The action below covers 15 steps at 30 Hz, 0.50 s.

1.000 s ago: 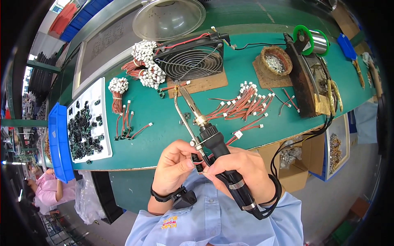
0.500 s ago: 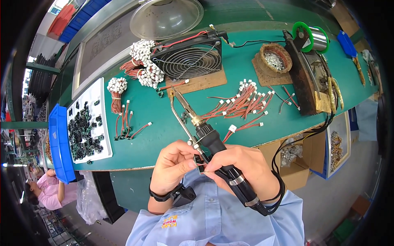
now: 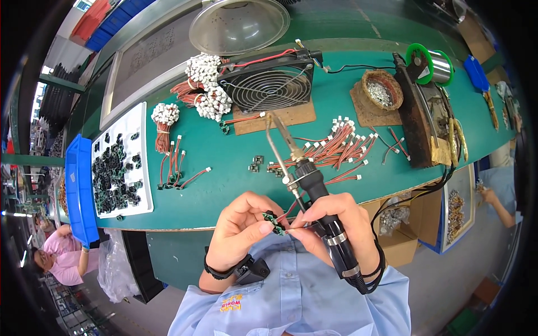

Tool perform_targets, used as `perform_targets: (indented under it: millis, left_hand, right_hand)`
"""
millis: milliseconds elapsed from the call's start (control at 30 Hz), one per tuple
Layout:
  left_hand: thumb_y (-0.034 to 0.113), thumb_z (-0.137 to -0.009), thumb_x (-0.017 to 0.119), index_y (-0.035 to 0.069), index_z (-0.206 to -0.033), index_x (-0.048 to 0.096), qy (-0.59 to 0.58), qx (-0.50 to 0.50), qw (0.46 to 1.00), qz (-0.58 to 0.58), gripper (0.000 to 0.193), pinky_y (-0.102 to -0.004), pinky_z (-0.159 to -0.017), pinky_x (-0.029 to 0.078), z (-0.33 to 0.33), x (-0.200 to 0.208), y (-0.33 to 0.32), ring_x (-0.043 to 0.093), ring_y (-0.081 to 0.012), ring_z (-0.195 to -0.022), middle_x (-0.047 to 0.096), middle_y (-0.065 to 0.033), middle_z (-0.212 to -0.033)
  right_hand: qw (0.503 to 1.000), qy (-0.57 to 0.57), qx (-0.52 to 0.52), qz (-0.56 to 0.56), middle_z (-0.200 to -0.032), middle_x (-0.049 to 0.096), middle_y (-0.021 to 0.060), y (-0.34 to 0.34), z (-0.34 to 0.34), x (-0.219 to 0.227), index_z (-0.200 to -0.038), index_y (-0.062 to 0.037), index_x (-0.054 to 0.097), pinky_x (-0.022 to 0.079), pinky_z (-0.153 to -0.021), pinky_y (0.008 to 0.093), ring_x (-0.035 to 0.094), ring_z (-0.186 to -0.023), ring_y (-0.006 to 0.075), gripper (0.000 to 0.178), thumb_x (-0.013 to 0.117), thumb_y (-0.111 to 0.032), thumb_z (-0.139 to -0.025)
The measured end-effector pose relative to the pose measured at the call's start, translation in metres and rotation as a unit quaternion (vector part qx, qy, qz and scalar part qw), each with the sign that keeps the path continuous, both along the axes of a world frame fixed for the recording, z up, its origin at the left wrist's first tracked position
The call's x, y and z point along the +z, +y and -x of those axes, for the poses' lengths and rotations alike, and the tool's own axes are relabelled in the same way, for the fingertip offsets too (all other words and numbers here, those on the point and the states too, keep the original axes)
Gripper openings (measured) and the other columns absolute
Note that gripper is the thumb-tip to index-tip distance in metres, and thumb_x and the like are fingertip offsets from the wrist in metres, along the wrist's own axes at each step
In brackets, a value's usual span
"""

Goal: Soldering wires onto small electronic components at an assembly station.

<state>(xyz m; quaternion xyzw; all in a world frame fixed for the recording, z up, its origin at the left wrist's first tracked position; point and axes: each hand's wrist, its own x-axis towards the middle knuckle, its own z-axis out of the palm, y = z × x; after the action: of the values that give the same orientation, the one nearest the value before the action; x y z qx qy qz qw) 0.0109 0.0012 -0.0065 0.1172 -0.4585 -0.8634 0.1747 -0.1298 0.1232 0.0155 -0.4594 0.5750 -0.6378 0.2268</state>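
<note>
Between thumb and fingers, my left hand (image 3: 235, 231) pinches a small green circuit board (image 3: 273, 223) with black parts, held in front of my chest. My right hand (image 3: 350, 227) is wrapped round a black soldering iron (image 3: 311, 180) with a thin metal feed tube alongside; its tip points away over the table. My right thumb and fingertip also meet near the board's edge, where a thin red wire (image 3: 288, 211) runs up from it. Several small boards (image 3: 255, 164) lie on the green table beyond my hands, beside loose red-and-black wires with white connectors (image 3: 342, 143).
A black fan (image 3: 269, 87) stands at the back, with bundled connector wires (image 3: 208, 84) on its left. A white tray of boards (image 3: 144, 162) and a blue bin (image 3: 79, 190) are at left. Right lie a cup of metal bits (image 3: 382, 89) and a solder spool (image 3: 434, 67). Other people appear at both sides.
My right hand and the iron have shifted right, away from the left hand. The board is now turned green side up, and a red wire shows at it. Another person's arm appears at right.
</note>
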Motion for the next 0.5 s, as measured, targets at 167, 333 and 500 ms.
perform_targets:
  millis: [167, 333, 500]
  left_hand:
    - [0.013, -0.085, 0.055, 0.002, -0.091, 0.042, -0.059, 0.063, 0.996, 0.010, 0.018, -0.0336, -0.081, 0.045, 0.008, 0.016, 0.009, 0.059, -0.0244, -0.088, 0.061, -0.0209, -0.093]
    - [0.010, -0.087, 0.050, 0.002, -0.094, 0.040, -0.074, 0.136, 0.988, 0.004, 0.014, -0.0350, -0.081, 0.046, 0.014, 0.015, 0.007, 0.060, -0.0235, -0.086, 0.062, -0.0216, -0.092]
    - [0.004, -0.091, 0.045, 0.001, -0.097, 0.039, -0.058, 0.174, 0.981, 0.057, 0.009, -0.0307, -0.087, 0.043, 0.006, 0.002, -0.005, 0.058, -0.0209, -0.099, 0.061, -0.0199, -0.101]
  right_hand:
    - [0.997, 0.032, -0.071, -0.028, -0.080, 0.060, 0.0072, 0.000, -0.003, -0.002, -0.096, -0.0044, 0.052, 0.046, -0.059, 0.0290, 0.059, -0.065, 0.0199, 0.036, 0.071, 0.004, -0.066]
    - [0.960, 0.263, -0.101, 0.001, -0.091, 0.059, 0.0125, 0.017, 0.019, -0.006, -0.103, -0.0054, 0.045, 0.043, -0.077, 0.0354, 0.059, -0.065, 0.0197, 0.044, 0.073, -0.022, -0.074]
    - [0.969, 0.168, -0.161, 0.081, -0.083, 0.060, 0.0096, 0.038, 0.004, -0.018, -0.107, -0.0058, 0.048, 0.034, -0.083, 0.0381, 0.055, -0.062, 0.0207, 0.052, 0.072, -0.036, -0.072]
